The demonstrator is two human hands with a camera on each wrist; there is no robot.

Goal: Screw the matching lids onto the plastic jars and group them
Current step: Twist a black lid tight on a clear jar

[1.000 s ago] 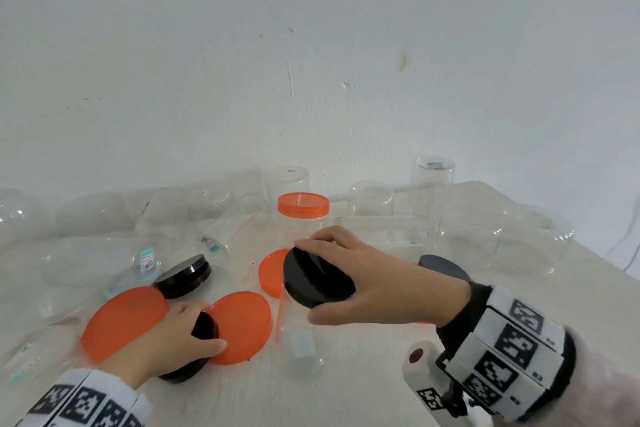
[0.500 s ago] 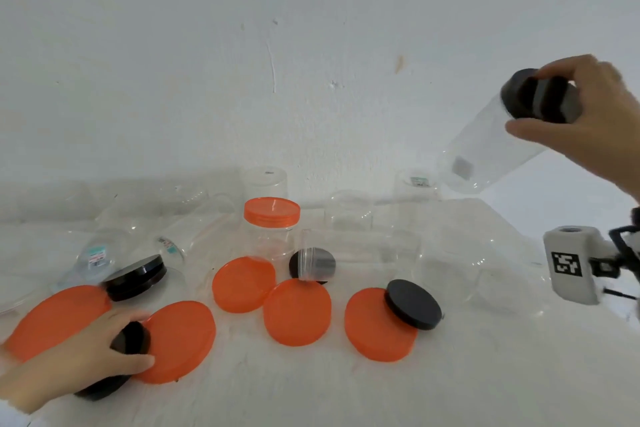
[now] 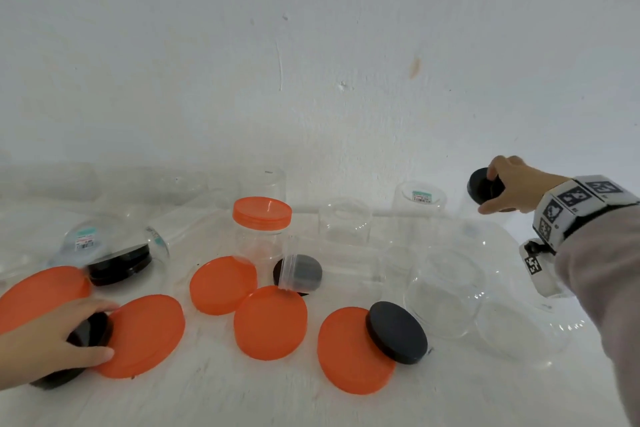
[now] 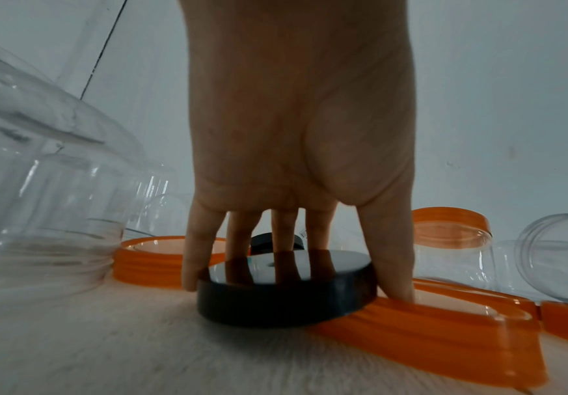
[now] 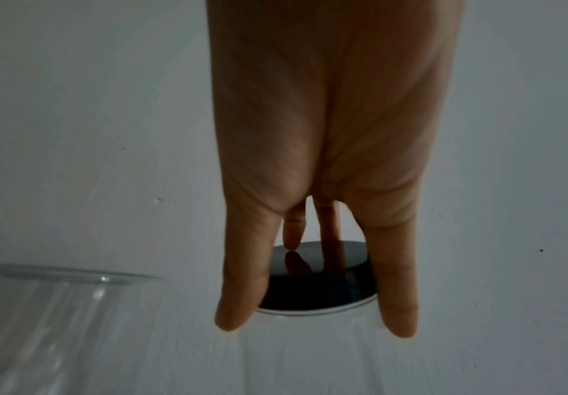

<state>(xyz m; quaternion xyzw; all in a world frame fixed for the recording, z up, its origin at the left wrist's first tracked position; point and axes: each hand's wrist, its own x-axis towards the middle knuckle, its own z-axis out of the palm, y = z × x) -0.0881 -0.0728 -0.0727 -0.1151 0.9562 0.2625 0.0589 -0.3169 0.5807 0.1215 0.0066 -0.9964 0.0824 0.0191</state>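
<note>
Right hand (image 3: 512, 189) clamped by thumb and fingers on black lid (image 3: 483, 185) of capped clear jar (image 5: 309, 355), now lowered from mid-air to far right bench (image 3: 242, 399) edge by the wall; looks like placing a finished jar, grouping started. Left hand (image 3: 52, 340) unmoved, thumb and fingers curled round second black lid (image 4: 285, 291), lying partly on orange lid (image 3: 142, 334). Most jars uncapped.

The right hand (image 5: 326, 133) grips a black lid (image 5: 312, 288) atop a clear jar (image 5: 309, 355), beside another jar (image 5: 39, 320).
</note>
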